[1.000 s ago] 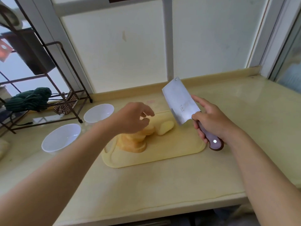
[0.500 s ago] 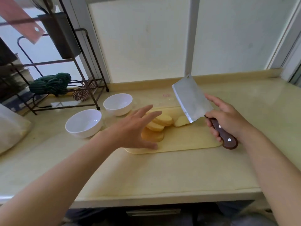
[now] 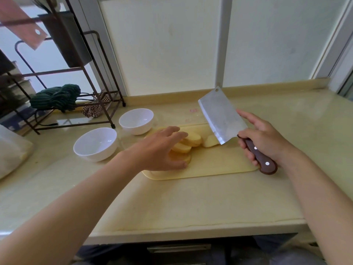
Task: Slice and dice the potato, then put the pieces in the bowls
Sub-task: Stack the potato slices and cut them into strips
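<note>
The left hand (image 3: 160,150) is reaching over the potato slices (image 3: 193,139), fingers straight and a little apart. The slices are lying on the yellow board (image 3: 219,161). The right hand (image 3: 261,138) is wrapping its fingers round the knife (image 3: 221,115) handle, blade up in the air. The near bowl (image 3: 95,144) and far bowl (image 3: 136,119) are sitting beside the board.

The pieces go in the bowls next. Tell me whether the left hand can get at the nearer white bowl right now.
Probably yes. The left hand is open over the potato slices and holds nothing. The nearer white bowl stands just beside the cutting board on that hand's side, with nothing between them.
</note>
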